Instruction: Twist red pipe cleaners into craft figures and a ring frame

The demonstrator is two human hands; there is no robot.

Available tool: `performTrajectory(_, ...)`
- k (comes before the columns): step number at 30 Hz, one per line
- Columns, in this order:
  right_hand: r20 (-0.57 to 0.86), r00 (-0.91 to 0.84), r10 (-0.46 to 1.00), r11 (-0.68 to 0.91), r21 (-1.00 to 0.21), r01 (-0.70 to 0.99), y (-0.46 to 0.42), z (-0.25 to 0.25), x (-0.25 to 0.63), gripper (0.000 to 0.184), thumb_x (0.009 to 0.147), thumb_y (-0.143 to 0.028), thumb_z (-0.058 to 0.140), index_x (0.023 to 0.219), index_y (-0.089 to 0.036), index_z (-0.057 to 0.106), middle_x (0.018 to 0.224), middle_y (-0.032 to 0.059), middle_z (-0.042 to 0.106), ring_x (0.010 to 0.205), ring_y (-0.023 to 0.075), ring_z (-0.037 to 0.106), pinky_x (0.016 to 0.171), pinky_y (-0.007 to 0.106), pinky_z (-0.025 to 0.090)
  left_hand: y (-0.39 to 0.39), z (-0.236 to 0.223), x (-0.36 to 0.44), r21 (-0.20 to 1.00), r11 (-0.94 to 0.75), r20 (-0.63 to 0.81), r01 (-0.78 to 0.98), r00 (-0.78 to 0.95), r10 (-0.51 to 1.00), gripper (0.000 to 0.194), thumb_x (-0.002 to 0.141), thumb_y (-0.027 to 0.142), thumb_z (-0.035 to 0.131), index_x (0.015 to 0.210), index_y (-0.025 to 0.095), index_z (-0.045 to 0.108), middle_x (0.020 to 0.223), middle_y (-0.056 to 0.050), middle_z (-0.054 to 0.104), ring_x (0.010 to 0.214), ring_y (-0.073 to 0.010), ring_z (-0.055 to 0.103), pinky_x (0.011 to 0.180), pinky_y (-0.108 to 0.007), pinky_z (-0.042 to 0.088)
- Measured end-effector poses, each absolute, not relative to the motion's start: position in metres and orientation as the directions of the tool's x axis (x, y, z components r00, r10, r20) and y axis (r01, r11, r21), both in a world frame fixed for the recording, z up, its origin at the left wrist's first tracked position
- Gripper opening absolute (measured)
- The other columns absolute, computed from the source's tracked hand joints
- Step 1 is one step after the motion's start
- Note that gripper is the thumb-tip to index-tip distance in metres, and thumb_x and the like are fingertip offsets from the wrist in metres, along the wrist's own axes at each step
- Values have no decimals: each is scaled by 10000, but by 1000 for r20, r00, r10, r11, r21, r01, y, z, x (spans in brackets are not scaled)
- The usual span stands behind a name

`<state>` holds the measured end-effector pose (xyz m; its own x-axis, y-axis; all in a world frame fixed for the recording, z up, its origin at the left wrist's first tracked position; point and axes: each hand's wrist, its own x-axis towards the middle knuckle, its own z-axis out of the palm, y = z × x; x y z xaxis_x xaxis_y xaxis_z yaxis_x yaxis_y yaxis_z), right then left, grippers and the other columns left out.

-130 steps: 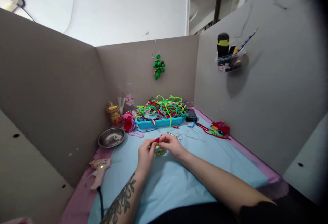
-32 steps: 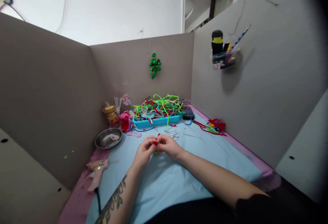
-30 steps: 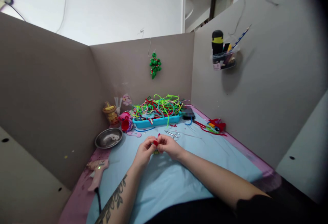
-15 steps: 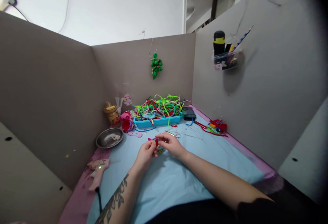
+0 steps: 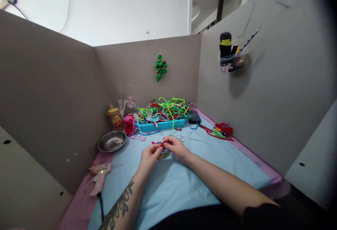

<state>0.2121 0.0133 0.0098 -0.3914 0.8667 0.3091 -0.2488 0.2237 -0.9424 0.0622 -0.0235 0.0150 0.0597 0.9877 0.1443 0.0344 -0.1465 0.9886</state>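
Both hands meet over the middle of the blue cloth [image 5: 179, 184]. Between the fingertips of my left hand [image 5: 150, 155] and my right hand [image 5: 177, 148] is a small red fuzzy piece [image 5: 162, 145], pinched from both sides. Just under it shows a multicoloured fuzzy craft piece [image 5: 165, 153], with a pink bit near my left fingers. Fingers cover much of that piece, so its full shape and which hand bears it are unclear. Behind my right hand lie scissors [image 5: 181, 139].
A blue tray [image 5: 162, 126] heaped with coloured pipe cleaners [image 5: 168, 110] stands at the back. To the left are a metal bowl [image 5: 112, 142] and a pink glue gun [image 5: 101, 179] with a lit green light. Red and green pipe-cleaner pieces [image 5: 223, 130] lie right.
My hands have come closer together, and my right fingertips now pinch the red piece along with my left. More of the multicoloured piece shows beneath them.
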Motion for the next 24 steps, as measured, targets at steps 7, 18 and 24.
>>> performTrajectory(7,314,-332,890,237,-938,-254,15,6,210,234,695,-377,655,778,-166,596,636,-23,555,541,95,456,500,216,323,-28,16,63,931,-302,309,205,0,951,265,704,401,622,768,154,694,556,-10,606,476,-119,499,464,-217,382)
performTrajectory(18,293,-387,874,391,-897,205,46,35,228,127,671,-261,605,672,-161,682,648,15,630,608,134,510,581,249,375,-4,21,20,989,-145,129,-34,-296,947,512,596,525,657,925,134,675,802,-83,667,540,-89,454,413,-177,282)
performTrajectory(24,346,-566,748,591,-735,331,80,42,209,80,621,-212,646,642,-197,721,706,24,650,763,178,564,717,275,410,-1,20,18,995,-91,73,-48,-300,951,508,569,495,671,936,143,679,818,-83,669,550,-91,448,424,-177,249)
